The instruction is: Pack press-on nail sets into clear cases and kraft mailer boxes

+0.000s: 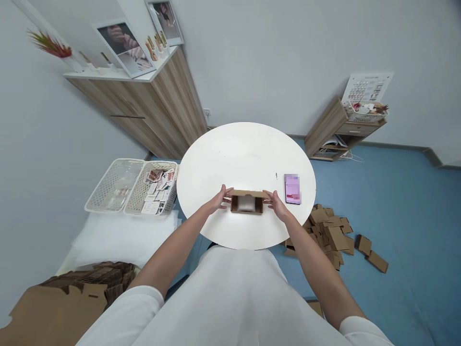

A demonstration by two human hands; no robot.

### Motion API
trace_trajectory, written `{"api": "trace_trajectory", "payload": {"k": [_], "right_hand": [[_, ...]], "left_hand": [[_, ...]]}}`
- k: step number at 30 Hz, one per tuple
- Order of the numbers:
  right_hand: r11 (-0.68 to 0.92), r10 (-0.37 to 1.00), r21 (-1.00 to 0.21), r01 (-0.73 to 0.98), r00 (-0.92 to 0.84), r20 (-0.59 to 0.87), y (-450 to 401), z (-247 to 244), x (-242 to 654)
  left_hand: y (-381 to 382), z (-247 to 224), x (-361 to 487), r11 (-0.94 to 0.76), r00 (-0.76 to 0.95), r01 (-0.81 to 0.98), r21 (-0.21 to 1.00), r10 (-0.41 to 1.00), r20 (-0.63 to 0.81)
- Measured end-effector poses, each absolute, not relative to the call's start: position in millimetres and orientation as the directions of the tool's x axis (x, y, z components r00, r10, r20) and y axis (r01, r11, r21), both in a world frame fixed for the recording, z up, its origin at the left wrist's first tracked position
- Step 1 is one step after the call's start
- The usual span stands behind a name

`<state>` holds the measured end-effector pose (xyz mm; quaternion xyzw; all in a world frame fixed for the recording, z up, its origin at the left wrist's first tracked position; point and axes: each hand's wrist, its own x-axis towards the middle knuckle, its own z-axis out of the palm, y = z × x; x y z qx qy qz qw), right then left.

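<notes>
The open tuck-lid cardboard box [248,193], long axis left-to-right, is flanked equally by left hand [218,201] and right hand [276,205]; fingers are parted, clamping cannot be confirmed.

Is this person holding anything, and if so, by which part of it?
A small open cardboard box, seemingly by the two ends of its raised lid; how firmly cannot be told.

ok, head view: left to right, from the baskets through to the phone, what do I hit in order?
Outer white basket → white basket with cards → left hand → open cardboard box → right hand → phone.
</notes>
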<state>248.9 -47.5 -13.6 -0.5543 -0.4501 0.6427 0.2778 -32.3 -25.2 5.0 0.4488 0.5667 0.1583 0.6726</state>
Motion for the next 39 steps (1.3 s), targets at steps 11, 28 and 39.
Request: {"api": "trace_trajectory", "payload": {"k": [11,28,39], "right_hand": [[-0.273,0.912,-0.89,0.365,-0.196,-0.36,-88,-20,245],[-0.158,0.969,-0.824,0.544,-0.076,-0.236,-114,-43,224],[-0.256,0.944,-0.758,0.599,-0.015,-0.331,-128,-24,208]], "left_hand": [[-70,-2,-16,0.037,0.261,0.758,0.652,0.898,-0.355],[-101,-20,-11,0.1,0.161,0.825,0.556,0.902,-0.401],[-104,-25,-28,0.013,0.293,0.694,0.72,0.908,-0.3]]}}
